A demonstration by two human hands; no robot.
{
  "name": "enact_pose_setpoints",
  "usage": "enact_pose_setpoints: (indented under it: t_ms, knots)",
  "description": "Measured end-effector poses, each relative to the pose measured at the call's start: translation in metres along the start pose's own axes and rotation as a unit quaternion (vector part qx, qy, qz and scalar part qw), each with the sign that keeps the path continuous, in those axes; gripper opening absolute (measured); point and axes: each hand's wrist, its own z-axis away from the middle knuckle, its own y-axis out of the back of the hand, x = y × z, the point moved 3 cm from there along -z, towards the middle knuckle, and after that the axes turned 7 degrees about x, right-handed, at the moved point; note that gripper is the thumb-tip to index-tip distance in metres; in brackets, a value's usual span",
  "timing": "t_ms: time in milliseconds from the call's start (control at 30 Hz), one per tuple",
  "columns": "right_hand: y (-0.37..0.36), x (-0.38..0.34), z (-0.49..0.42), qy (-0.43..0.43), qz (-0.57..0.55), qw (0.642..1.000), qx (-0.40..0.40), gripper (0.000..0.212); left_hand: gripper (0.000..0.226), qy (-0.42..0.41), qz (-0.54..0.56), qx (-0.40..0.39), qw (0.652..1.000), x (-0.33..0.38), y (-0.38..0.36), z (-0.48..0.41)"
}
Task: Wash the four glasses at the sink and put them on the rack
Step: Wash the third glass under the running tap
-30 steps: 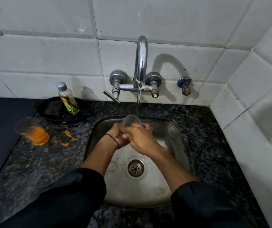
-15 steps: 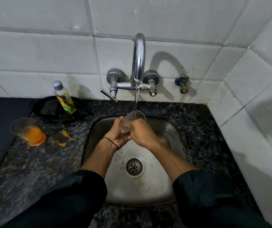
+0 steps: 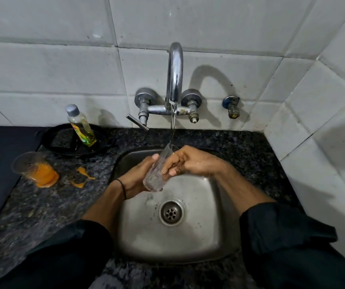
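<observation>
Over the basin of the square stainless-steel sink (image 3: 209, 236), let into a dark speckled granite desk (image 3: 31, 215): one clear, straight-sided drinking glass (image 3: 156, 174) held tilted, mouth up toward the thin water stream (image 3: 172, 130) from the chrome swan-neck tap (image 3: 174, 76). Grip of the left hand (image 3: 135, 178): wrapped round the lower body and base of the glass. Grip of the right hand (image 3: 190, 163): curled on the upper wall, fingertips (image 3: 170, 173) pressed to the outside; whether the thumb reaches inside, cannot tell. Step in hand, as I judge it: rinsing and rubbing this glass. To do it well: anchor with the left, turn the glass so water enters the mouth and sheets over the whole wall, sweep the right fingertips round the rim and downward, then tip out above the round perforated drain (image 3: 171, 212). Wet glass is smooth, slick, rigid and brittle against steel, so hold low and firm, rim clear of the spout. Also noted: a clear tumbler with orange residue (image 3: 32, 167) stands on the desk well to the left, just beside an orange spill (image 3: 82, 177), probably awaiting its wash. Behind it, a clear plastic bottle (image 3: 81, 126) of yellowish liquid, grey cap, stands on a round black tray (image 3: 48, 140). No rack shows in this view.
</observation>
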Motion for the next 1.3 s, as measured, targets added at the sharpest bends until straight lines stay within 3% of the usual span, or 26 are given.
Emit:
enact_pose_setpoints:
  t_ms: [67, 133, 233, 267, 333, 367, 400, 500, 567, 633, 700, 767, 800, 867, 933, 967, 1000, 1067, 1133, 1167, 1233, 1267, 1300]
  knots:
    - [-0.001, -0.002, 0.002, 0.006, -0.057, 0.996, -0.07, 0.021, 0.062, 0.008, -0.024, -0.123, 0.992, 0.01, -0.005, 0.016]
    - [-0.002, 0.002, -0.001, -0.001, -0.091, 0.991, -0.099, 0.025, 0.059, 0.02, -0.056, -0.155, 0.986, 0.015, -0.006, 0.022]
    - [-0.004, 0.012, -0.009, -0.053, -0.12, 0.99, 0.042, 0.036, 0.051, -0.064, -0.149, 0.004, 0.987, 0.02, -0.012, 0.012]
    - [-0.008, 0.013, -0.011, -0.083, -0.142, 0.979, 0.119, 0.035, 0.056, -0.107, -0.232, 0.102, 0.961, 0.023, -0.015, 0.009]
    - [-0.021, 0.01, -0.014, -0.132, -0.193, 0.944, 0.231, 0.022, 0.063, -0.19, -0.437, 0.296, 0.828, 0.02, -0.027, 0.01]
    - [-0.027, 0.006, -0.017, -0.144, -0.19, 0.937, 0.256, 0.016, 0.065, -0.206, -0.462, 0.349, 0.789, 0.015, -0.034, 0.015]
    - [-0.029, 0.003, -0.021, -0.152, -0.162, 0.939, 0.261, 0.015, 0.068, -0.21, -0.446, 0.375, 0.785, 0.008, -0.039, 0.018]
    - [-0.029, -0.008, -0.029, -0.145, -0.032, 0.96, 0.239, 0.028, 0.073, -0.201, -0.394, 0.404, 0.801, -0.012, -0.042, 0.019]
    - [-0.025, -0.01, -0.031, -0.097, 0.063, 0.958, 0.261, 0.038, 0.065, -0.198, -0.326, 0.364, 0.85, -0.011, -0.047, 0.02]
    - [-0.024, -0.013, -0.029, -0.031, 0.084, 0.966, 0.241, 0.042, 0.042, -0.171, -0.14, 0.25, 0.943, -0.001, -0.048, 0.021]
    - [-0.021, -0.01, -0.024, 0.013, 0.013, 0.982, 0.19, 0.041, 0.025, -0.09, 0.02, 0.083, 0.992, 0.007, -0.045, 0.024]
    - [-0.02, -0.006, -0.02, -0.002, -0.078, 0.98, 0.184, 0.038, 0.027, -0.028, 0.097, -0.031, 0.994, 0.009, -0.035, 0.025]
    - [-0.021, -0.004, -0.021, -0.023, -0.095, 0.97, 0.221, 0.038, 0.028, -0.02, 0.075, -0.022, 0.997, 0.008, -0.034, 0.022]
    - [-0.027, -0.005, -0.022, -0.085, -0.019, 0.941, 0.328, 0.04, 0.034, -0.064, -0.132, 0.124, 0.981, 0.007, -0.04, 0.014]
    - [-0.035, -0.012, -0.022, -0.124, 0.109, 0.904, 0.393, 0.037, 0.043, -0.123, -0.326, 0.299, 0.888, 0.008, -0.053, 0.013]
    - [-0.036, -0.014, -0.024, -0.118, 0.136, 0.898, 0.401, 0.037, 0.043, -0.157, -0.318, 0.33, 0.875, 0.007, -0.06, 0.017]
    - [-0.033, -0.014, -0.026, -0.099, 0.14, 0.905, 0.39, 0.04, 0.043, -0.173, -0.253, 0.299, 0.904, 0.004, -0.063, 0.017]
    - [-0.024, -0.01, -0.028, -0.048, 0.071, 0.945, 0.316, 0.047, 0.037, -0.156, -0.07, 0.166, 0.971, 0.006, -0.062, 0.021]
    - [-0.017, -0.008, -0.021, -0.015, -0.098, 0.969, 0.226, 0.041, 0.03, -0.085, 0.078, 0.012, 0.993, 0.011, -0.056, 0.03]
    - [-0.015, -0.009, -0.018, -0.02, -0.149, 0.967, 0.204, 0.034, 0.03, -0.059, 0.106, -0.026, 0.992, 0.013, -0.054, 0.032]
    - [-0.015, -0.008, -0.02, -0.059, -0.113, 0.962, 0.242, 0.034, 0.034, -0.073, 0.022, 0.041, 0.996, 0.017, -0.055, 0.029]
    - [-0.017, -0.009, -0.024, -0.078, -0.038, 0.957, 0.275, 0.038, 0.042, -0.097, -0.111, 0.141, 0.979, 0.017, -0.054, 0.023]
    - [-0.019, -0.012, -0.029, -0.09, 0.054, 0.946, 0.307, 0.042, 0.053, -0.113, -0.239, 0.239, 0.934, 0.019, -0.056, 0.021]
